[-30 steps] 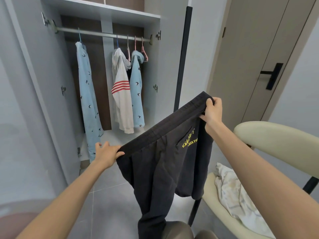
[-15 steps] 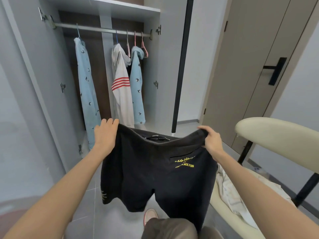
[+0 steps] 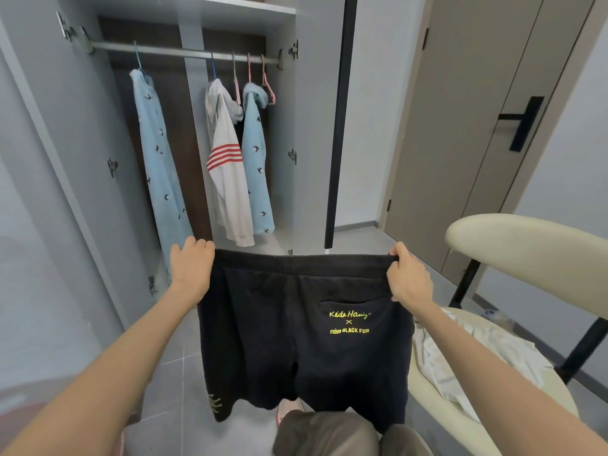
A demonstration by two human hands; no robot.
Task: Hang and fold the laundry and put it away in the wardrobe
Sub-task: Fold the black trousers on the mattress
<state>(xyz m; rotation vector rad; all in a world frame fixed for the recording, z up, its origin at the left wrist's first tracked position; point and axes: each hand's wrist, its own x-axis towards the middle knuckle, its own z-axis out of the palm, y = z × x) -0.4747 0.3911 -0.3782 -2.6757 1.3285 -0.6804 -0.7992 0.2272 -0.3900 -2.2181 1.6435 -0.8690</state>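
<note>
Black shorts (image 3: 289,340) hang spread flat before you, low in the middle of the view. Begin at your fingers (image 3: 194,245). Your left hand (image 3: 192,268) has them curled over the waistband (image 3: 302,261) at its 9 o'clock end. Your right hand (image 3: 408,278) pinches the 3 o'clock end, and the band runs taut and level between them.

The cloth looks soft, fairly thick and light, a limp jersey likely to sag as soon as one corner is let go. I judge the stitched band your best hold, since the legs at 6 o'clock offer nothing firm.

Further out at 12 o'clock stands the open wardrobe (image 3: 312,143). Its rail (image 3: 184,54) carries hung garments and a pink hanger (image 3: 264,74) that looks bare. At 3 o'clock, a pale cloth (image 3: 477,353) lies on the chair (image 3: 526,245).
</note>
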